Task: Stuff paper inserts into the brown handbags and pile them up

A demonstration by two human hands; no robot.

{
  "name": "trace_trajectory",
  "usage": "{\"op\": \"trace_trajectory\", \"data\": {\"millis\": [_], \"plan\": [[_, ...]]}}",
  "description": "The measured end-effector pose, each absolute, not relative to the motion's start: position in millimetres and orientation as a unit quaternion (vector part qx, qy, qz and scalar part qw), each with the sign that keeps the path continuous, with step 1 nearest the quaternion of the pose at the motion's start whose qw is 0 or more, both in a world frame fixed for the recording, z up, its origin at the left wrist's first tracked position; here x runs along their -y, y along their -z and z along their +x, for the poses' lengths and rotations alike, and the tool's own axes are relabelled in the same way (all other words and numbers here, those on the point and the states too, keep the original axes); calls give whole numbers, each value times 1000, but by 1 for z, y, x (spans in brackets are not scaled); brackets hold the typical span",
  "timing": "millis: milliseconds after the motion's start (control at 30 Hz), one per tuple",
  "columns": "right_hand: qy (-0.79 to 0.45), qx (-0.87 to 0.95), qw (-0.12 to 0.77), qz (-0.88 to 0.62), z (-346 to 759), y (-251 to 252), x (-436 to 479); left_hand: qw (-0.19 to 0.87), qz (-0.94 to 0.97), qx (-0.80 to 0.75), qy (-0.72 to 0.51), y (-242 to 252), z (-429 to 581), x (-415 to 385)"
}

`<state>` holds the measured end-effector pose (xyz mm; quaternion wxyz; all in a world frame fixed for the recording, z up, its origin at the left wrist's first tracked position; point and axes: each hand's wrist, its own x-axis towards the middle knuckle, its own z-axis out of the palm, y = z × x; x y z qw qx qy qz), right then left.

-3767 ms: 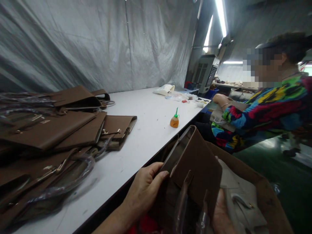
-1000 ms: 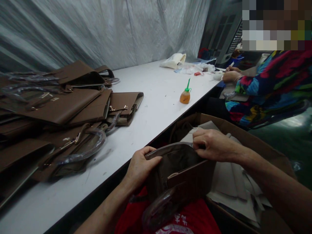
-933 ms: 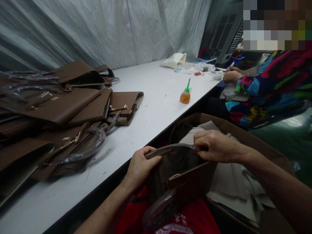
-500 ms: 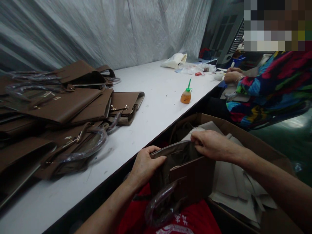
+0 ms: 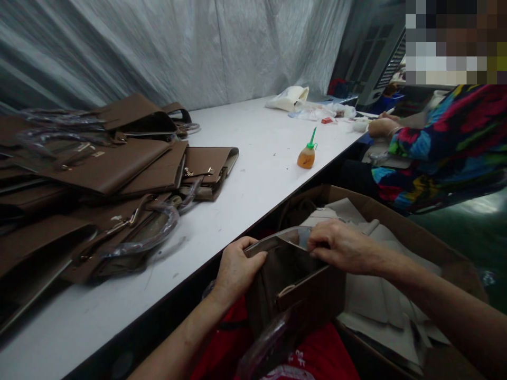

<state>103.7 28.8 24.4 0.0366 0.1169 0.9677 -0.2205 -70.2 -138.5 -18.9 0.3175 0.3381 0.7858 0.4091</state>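
A brown handbag rests on my lap, its mouth facing up and a grey-brown lining showing inside. My left hand grips the bag's rim at the left corner, thumb inside. At the far right of the rim, my right hand is closed, pinching the edge of the lining. A plastic-wrapped handle hangs at the near side of the bag, over a red garment. The fingertips of my right hand are partly hidden.
Several brown handbags are piled on the left of the white table. A glue bottle with a green nozzle stands near the table's edge. A cardboard box of pale pieces is at my right. A co-worker's patterned sleeve shows beyond.
My right hand has shifted slightly down and pulled the lining edge up, so a paler fold shows at the rim. My left hand keeps its hold. The view has moved slightly.
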Motion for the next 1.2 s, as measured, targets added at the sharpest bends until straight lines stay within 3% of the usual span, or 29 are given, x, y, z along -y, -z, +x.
{"op": "trace_trajectory", "data": {"millis": [100,333,467,933,1200], "plan": [[230,-968,33,96,104,-24,-28,331,349,-773,-413,20,-71,138],[259,-939,54,221,90,-24,-21,385,372,-742,-404,23,-70,139],[208,-941,67,259,81,-19,-19,391,371,-737,-409,27,-70,139],[304,-944,72,103,84,-17,-19,390,358,-732,-428,31,-68,137],[348,-929,56,112,91,-21,-21,476,336,-674,-454,27,-72,138]]}}
